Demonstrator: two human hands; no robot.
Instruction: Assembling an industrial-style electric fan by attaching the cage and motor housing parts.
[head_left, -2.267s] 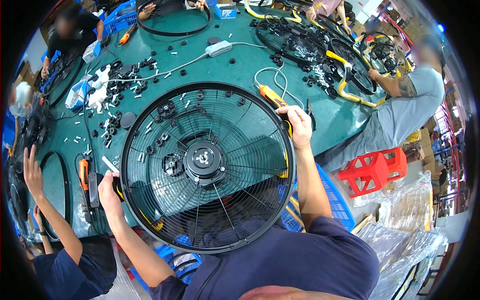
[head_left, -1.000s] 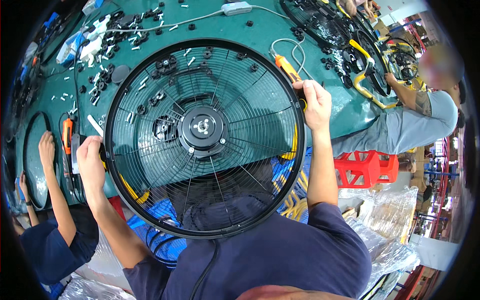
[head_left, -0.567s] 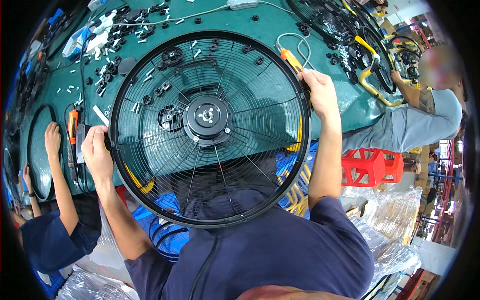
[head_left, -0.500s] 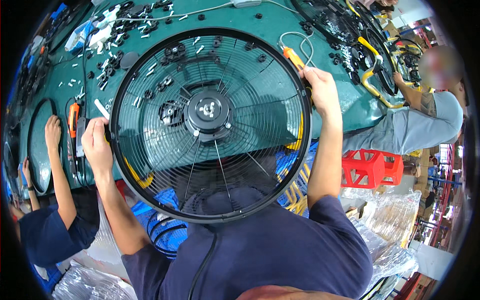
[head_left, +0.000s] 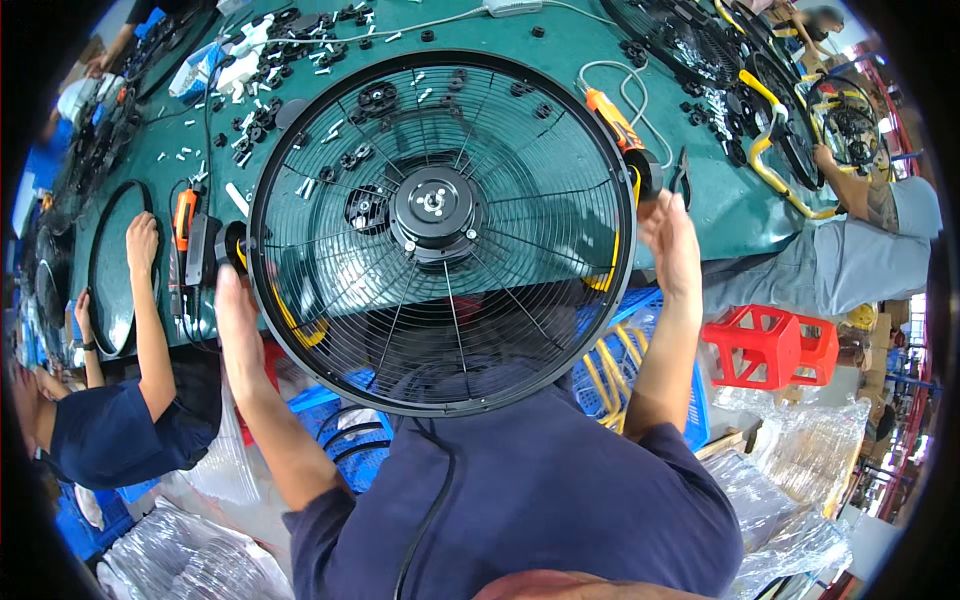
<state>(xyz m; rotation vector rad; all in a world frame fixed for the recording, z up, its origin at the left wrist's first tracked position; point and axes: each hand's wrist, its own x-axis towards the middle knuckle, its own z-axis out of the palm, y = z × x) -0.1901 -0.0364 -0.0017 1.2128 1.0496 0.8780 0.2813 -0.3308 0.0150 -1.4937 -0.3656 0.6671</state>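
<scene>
A large round black fan guard (head_left: 450,385) of wire rings stands in front of me, with a black motor (head_left: 435,205) at its centre. Yellow tubing (head_left: 300,325) shows behind its lower part. A black knob (head_left: 235,245) sits at the left rim, and another black knob (head_left: 645,172) at the right. My left hand (head_left: 238,315) is just below the left knob, fingers stretched upward and somewhat blurred; whether it touches the rim I cannot tell. My right hand (head_left: 675,245) is beside the right rim under the other knob, fingers raised and apart, holding nothing.
An orange electric screwdriver (head_left: 612,118) lies by the right rim near black-handled pliers (head_left: 681,178); another orange screwdriver (head_left: 184,218) is at left. Loose screws and black parts (head_left: 255,125) litter the green table (head_left: 550,50). A co-worker's hand (head_left: 142,240) rests on a black ring. Red stools (head_left: 755,345) stand right.
Both hands have let go of the fan's sides and moved down and outward, exposing the black knobs. The whole view has shifted slightly, with the fan appearing a little further right.
</scene>
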